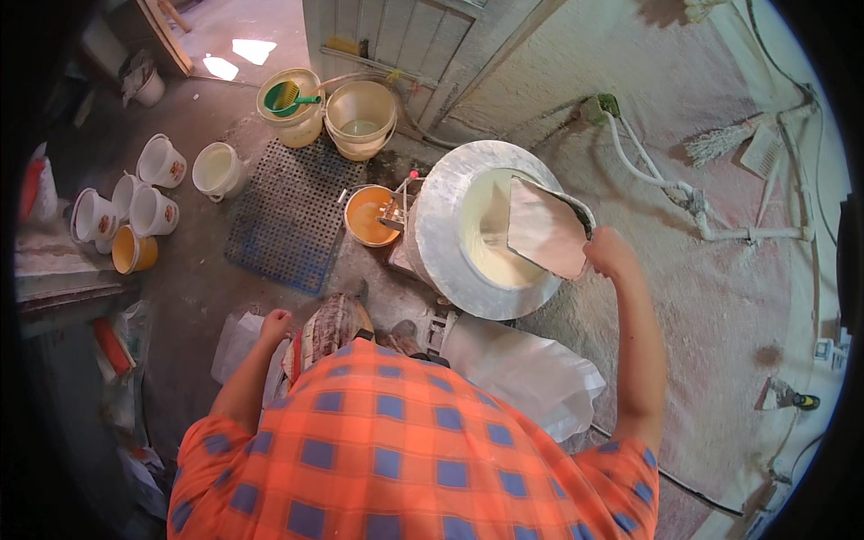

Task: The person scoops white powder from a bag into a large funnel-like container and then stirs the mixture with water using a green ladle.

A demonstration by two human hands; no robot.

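My right hand (607, 252) grips the edge of a pale, dust-coated panel (543, 229), perhaps a scoop or a lid. The panel slants over the mouth of a round metal mixer drum (452, 270). Cream-coloured material (509, 266) lines the drum's inside; the panel hides part of it. Low at my left side is my left hand (275, 326), fingers curled, beside a white plastic sack (236, 347) and my stained apron (327, 331). Whether it holds anything cannot be made out. An orange bucket (371, 216) stands against the drum's left side.
Two large buckets (361, 121) stand by the door, one with a green dustpan (280, 101) on top. A perforated mat (290, 209) covers the floor. White buckets (155, 211) cluster left. A whitish sack (526, 371) lies below the drum; a cable (695, 491) runs lower right.
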